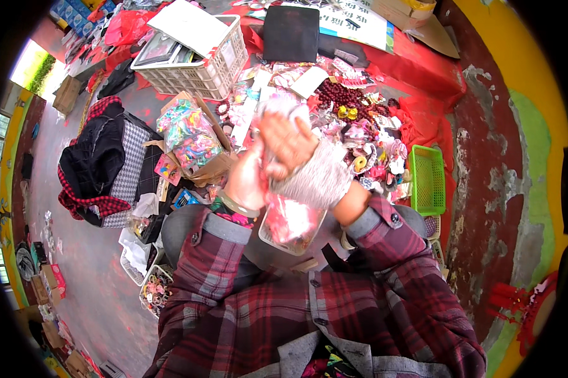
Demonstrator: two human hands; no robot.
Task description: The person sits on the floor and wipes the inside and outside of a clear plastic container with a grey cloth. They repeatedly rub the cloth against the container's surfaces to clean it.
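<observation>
My two hands meet in the middle of the view, both smeared by motion. My right hand [289, 143] lies over the fingers of my left, its own fingers mostly stretched out. A grey, fuzzy fingerless glove [316, 177] covers its back and wrist. My left hand [247, 179] is turned against it, its fingers mostly hidden; a pale bangle circles that wrist. Just beyond the hands is a blurred pinkish-white thing [284, 104]; I cannot tell if either hand touches it. Below them, a pale basket [309, 236] holds a shiny pink plastic packet [290, 217].
Hair ties and beads [344, 97] cover the red cloth ahead. At left stand a carton of colourful packets [216, 164], a large white crate [195, 79] and a heap of jackets [95, 157]. A green basket [427, 183] stands right, near the peeling wall [485, 208].
</observation>
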